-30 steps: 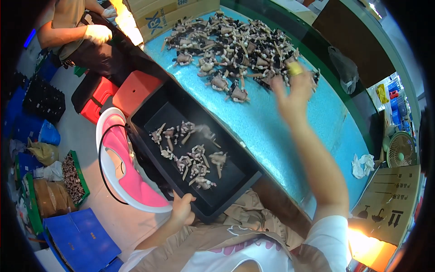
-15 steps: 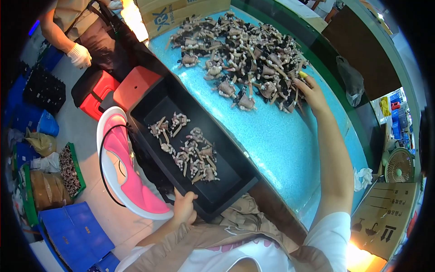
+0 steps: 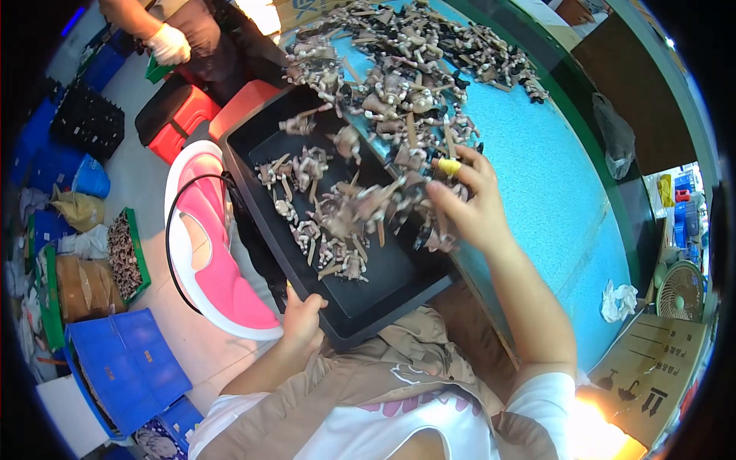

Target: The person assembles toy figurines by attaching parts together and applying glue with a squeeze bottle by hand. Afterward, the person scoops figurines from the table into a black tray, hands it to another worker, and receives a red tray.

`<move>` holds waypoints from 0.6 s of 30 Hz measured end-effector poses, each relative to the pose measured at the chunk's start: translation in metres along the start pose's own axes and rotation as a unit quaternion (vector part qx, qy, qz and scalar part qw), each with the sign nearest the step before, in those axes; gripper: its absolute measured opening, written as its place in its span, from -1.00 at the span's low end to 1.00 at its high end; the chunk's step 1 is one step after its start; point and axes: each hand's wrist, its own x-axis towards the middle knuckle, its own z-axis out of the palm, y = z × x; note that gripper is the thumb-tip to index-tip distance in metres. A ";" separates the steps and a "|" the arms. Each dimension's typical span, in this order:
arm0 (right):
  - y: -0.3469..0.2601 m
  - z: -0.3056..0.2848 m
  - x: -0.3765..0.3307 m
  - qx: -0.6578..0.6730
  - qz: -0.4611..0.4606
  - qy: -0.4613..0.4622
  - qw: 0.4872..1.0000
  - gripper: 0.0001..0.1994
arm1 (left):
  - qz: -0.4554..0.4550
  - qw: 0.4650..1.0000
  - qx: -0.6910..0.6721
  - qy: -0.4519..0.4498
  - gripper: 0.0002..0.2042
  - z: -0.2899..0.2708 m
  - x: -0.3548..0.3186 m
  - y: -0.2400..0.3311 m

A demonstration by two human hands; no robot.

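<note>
A black plastic bin (image 3: 402, 280) lies tilted in front of me, against the table's edge. My left hand (image 3: 302, 320) is closed on its near left rim. At the opposite side my right hand (image 3: 474, 201), a yellow wrap on one finger, has its fingers apart against a heap of small figure-like parts (image 3: 418, 100). These are beige, brown and black, with flat tan strips among them. Several spill over the edge, blurred in mid-fall above the bin. Other figure parts (image 3: 307, 170) rest on the bin's bottom.
The heap spreads along the blue tabletop (image 3: 544, 192). A pink and white curved piece (image 3: 222, 284) stands left of the bin, near a red box (image 3: 184, 126). Another person's gloved hand (image 3: 169, 44) shows at upper left. Crates line the floor; a fan (image 3: 679, 291) is at right.
My right hand has come left and nearer from the heap's right side, pulling parts to the table's edge. Some are falling into the bin. My left hand keeps its grip on the rim.
</note>
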 end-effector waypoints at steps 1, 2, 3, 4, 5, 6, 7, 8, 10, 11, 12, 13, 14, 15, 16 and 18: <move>-0.010 0.005 -0.005 -0.007 -0.003 -0.005 1.000 -0.61 | -0.007 1.000 -0.011 -0.003 -0.31 -0.002 0.000 0.003; -0.017 0.010 -0.008 -0.027 -0.029 -0.007 0.999 -0.61 | -0.013 1.000 -0.022 -0.007 -0.31 -0.005 0.001 0.006; -0.026 0.017 -0.013 -0.043 -0.060 -0.019 0.997 -0.60 | -0.008 1.000 -0.021 -0.017 -0.31 -0.010 0.003 0.005; -0.037 0.021 -0.017 -0.061 -0.092 -0.031 0.993 -0.59 | -0.004 1.000 -0.026 -0.011 -0.31 -0.011 0.004 0.005; -0.042 0.032 -0.024 -0.080 -0.092 -0.040 0.992 -0.58 | -0.002 0.999 -0.029 -0.021 -0.31 -0.012 0.005 0.005; -0.048 0.040 -0.030 -0.108 -0.110 -0.037 0.987 -0.59 | 0.000 0.999 -0.034 -0.030 -0.31 -0.013 0.007 0.004; -0.051 0.046 -0.035 -0.112 -0.121 -0.061 0.984 -0.60 | 0.005 0.999 -0.034 -0.031 -0.32 -0.013 0.009 0.002; -0.055 0.051 -0.037 -0.118 -0.133 -0.086 0.980 -0.61 | 0.008 0.999 -0.041 -0.024 -0.32 -0.014 0.010 0.001; -0.063 0.050 -0.036 -0.124 -0.167 -0.128 0.970 -0.63 | -0.012 0.997 -0.056 -0.044 -0.32 -0.012 0.011 0.003; -0.066 0.049 -0.034 -0.114 -0.168 -0.130 0.971 -0.63 | 0.005 0.998 -0.048 -0.049 -0.31 -0.012 0.014 -0.001; -0.068 0.050 -0.033 -0.103 -0.167 -0.132 0.972 -0.63 | 0.009 0.997 -0.056 -0.042 -0.31 -0.011 0.014 -0.004; -0.066 0.047 -0.030 -0.098 -0.167 -0.131 0.972 -0.63 | -0.005 0.997 -0.075 -0.036 -0.31 -0.006 0.015 -0.008; -0.064 0.044 -0.026 -0.099 -0.179 -0.134 0.969 -0.63 | -0.019 0.995 -0.092 -0.030 -0.31 -0.001 0.017 -0.011; -0.063 0.040 -0.019 -0.117 -0.172 -0.122 0.970 -0.63 | -0.017 0.994 -0.105 -0.012 -0.33 0.003 0.021 -0.015; -0.060 0.034 -0.017 -0.139 -0.156 -0.108 0.972 -0.63 | -0.017 0.994 -0.109 -0.016 -0.33 0.004 0.020 -0.017; -0.049 0.022 -0.002 -0.165 -0.149 -0.076 0.972 -0.58 | -0.025 0.997 -0.079 0.004 -0.34 0.006 0.019 -0.019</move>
